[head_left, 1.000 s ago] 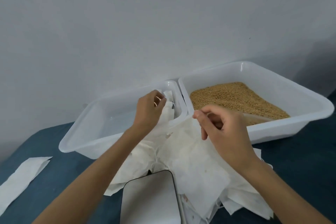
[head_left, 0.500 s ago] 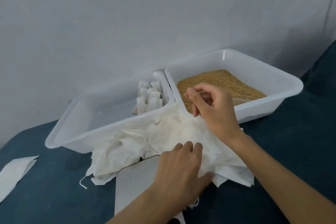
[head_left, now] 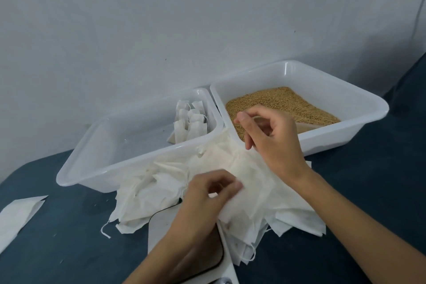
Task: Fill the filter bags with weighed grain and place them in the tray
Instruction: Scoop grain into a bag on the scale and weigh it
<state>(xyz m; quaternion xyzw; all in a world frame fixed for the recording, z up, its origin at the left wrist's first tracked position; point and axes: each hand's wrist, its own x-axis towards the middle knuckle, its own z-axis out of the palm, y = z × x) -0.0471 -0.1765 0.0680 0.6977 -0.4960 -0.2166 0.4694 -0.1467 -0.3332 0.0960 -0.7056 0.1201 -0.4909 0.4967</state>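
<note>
A loose pile of empty white filter bags (head_left: 161, 182) lies on the dark blue table in front of two white trays. My left hand (head_left: 207, 193) pinches the top bag of the pile above the white scale plate (head_left: 161, 226). The left tray (head_left: 138, 161) holds several filled bags (head_left: 189, 122) standing in its far right corner. The right tray (head_left: 334, 138) holds tan grain (head_left: 288, 104). My right hand (head_left: 272, 136) hovers over that tray's front wall, fingers curled round a tan scoop (head_left: 306, 125) that is mostly hidden.
A white paper sheet (head_left: 18, 214) lies at the table's left edge. A grey wall rises right behind the trays. The table top (head_left: 69, 249) shows bare at the front left and to the right of the pile.
My left hand left the filled bags in the left tray, came down onto the pile and now pinches a bag. My right hand stayed over the grain tray's front wall.
</note>
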